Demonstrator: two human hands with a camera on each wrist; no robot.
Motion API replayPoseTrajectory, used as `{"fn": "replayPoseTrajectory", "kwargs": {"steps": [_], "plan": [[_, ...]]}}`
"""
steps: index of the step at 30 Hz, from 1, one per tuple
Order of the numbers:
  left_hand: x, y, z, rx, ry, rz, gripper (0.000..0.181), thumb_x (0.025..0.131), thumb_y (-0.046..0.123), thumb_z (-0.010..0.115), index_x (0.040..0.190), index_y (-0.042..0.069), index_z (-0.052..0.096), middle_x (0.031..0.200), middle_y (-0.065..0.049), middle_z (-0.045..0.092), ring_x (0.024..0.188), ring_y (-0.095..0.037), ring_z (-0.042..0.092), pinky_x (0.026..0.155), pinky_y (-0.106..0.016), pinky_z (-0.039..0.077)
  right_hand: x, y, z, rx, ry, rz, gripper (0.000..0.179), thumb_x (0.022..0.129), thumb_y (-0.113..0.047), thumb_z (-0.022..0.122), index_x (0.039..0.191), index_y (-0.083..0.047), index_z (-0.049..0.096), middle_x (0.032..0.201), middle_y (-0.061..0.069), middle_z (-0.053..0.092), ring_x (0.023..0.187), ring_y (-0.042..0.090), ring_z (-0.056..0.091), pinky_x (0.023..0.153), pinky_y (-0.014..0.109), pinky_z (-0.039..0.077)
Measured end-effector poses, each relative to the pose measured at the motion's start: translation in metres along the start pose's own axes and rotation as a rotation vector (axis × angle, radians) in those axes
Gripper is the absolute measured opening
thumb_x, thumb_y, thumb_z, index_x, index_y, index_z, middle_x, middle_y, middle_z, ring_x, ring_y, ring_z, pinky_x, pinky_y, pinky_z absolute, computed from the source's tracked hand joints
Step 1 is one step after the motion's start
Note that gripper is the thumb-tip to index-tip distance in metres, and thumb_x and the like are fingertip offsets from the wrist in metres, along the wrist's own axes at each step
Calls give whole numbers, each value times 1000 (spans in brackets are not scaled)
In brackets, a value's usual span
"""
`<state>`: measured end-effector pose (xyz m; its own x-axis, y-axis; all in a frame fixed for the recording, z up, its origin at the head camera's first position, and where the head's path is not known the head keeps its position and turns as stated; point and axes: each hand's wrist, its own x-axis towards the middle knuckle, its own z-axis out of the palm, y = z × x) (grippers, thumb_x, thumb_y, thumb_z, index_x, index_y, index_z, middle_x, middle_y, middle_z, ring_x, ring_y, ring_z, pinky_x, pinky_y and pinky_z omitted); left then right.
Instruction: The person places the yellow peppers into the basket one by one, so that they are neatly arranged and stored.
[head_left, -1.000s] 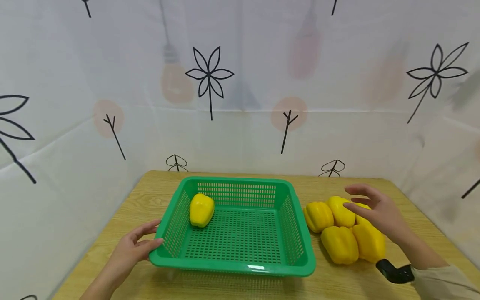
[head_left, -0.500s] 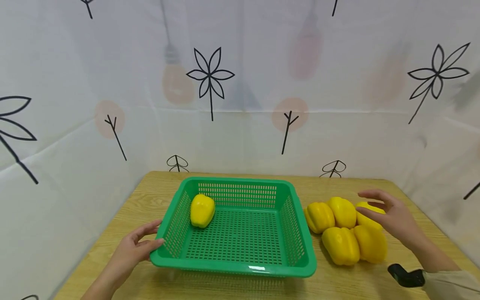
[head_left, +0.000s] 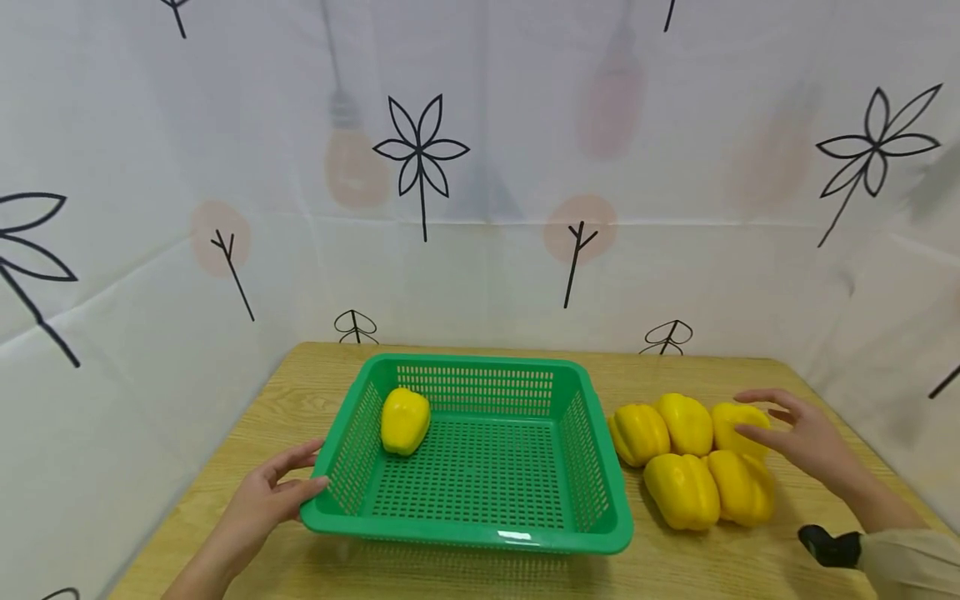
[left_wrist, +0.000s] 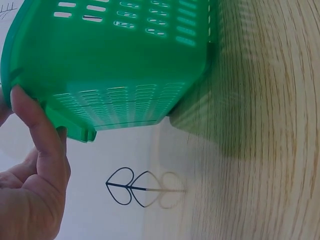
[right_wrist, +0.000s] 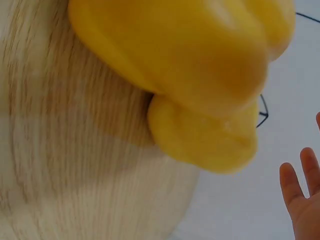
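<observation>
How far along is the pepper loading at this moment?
Done: one yellow pepper lies in the green basket. In hand: the left hand steadies the basket's corner, and the open right hand hovers by the five peppers on the table, gripping none. Left: those five.

Left hand (head_left: 262, 504) flat, fingers straight, right hand (head_left: 802, 433) raised, fingers spread

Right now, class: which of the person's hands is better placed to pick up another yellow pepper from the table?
Probably the right hand: it hovers open beside the pepper cluster, while the left hand rests on the green basket at its near left corner.
</observation>
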<state>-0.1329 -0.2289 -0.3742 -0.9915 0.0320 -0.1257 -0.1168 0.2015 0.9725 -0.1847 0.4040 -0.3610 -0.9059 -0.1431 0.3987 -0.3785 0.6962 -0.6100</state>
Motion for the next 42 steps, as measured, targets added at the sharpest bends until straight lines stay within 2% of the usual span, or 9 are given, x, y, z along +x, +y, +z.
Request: {"fn": "replayPoseTrajectory", "kwargs": {"steps": [8,11,13,15,19,21,30,38,42], "plan": [[-1,0,0,-3,2,4,64,86,20,68,141,5,39,134,-20,37,86,-22,63,68,-38,53,-1,24,-4,-28,-34,53,35,88,-14,66,118,1,55,109,-34,40,100,-21,28,74,1,29],[0,0,0,-3,1,0,64,86,21,68,141,5,39,135,-20,36,87,-22,63,68,-38,53,-3,31,-4,-13,-51,90,39,89,-14,65,121,4,52,110,-35,37,99,-22,26,95,26,37],[0,0,0,-2,2,-3,64,86,21,68,141,5,38,135,-20,36,87,-22,63,68,-38,53,-3,35,-4,-5,-65,115,41,90,-15,64,123,5,50,113,-31,36,103,-16,29,95,50,35],[0,1,0,0,3,-6,64,86,21,68,141,5,38,135,-20,36,88,-22,63,68,-38,53,-4,38,-4,-3,-79,137,44,90,-16,64,125,6,48,119,-17,41,115,2,35,84,65,31],[0,1,0,-3,2,-8,64,86,21,68,141,5,38,135,-20,36,88,-22,63,68,-38,53,-3,42,-3,-49,-113,180,50,90,-20,64,127,8,45,127,22,38,115,50,32,81,65,34],[0,1,0,-5,0,-5,64,86,21,68,141,5,38,135,-20,36,88,-23,63,68,-38,53,-3,43,-4,-64,-135,201,54,90,-23,65,128,8,43,129,33,32,113,57,32,80,67,35],[1,-1,1,-12,-1,6,63,87,20,67,140,5,39,134,-20,37,87,-23,63,68,-39,53,0,49,-2,-17,-242,282,65,91,-29,62,135,9,34,137,40,22,112,64,30,79,65,41],[1,-1,1,-20,-2,16,62,87,19,67,140,5,39,134,-20,36,87,-22,63,68,-38,53,-2,51,4,111,-264,315,67,92,-25,62,139,7,25,138,41,13,115,62,31,70,36,54],[0,-1,1,-26,-1,17,62,87,19,67,140,5,39,134,-20,36,87,-22,63,68,-38,53,-2,50,6,111,-253,315,68,91,-26,63,138,7,26,137,42,13,115,61,33,68,33,54]]}}
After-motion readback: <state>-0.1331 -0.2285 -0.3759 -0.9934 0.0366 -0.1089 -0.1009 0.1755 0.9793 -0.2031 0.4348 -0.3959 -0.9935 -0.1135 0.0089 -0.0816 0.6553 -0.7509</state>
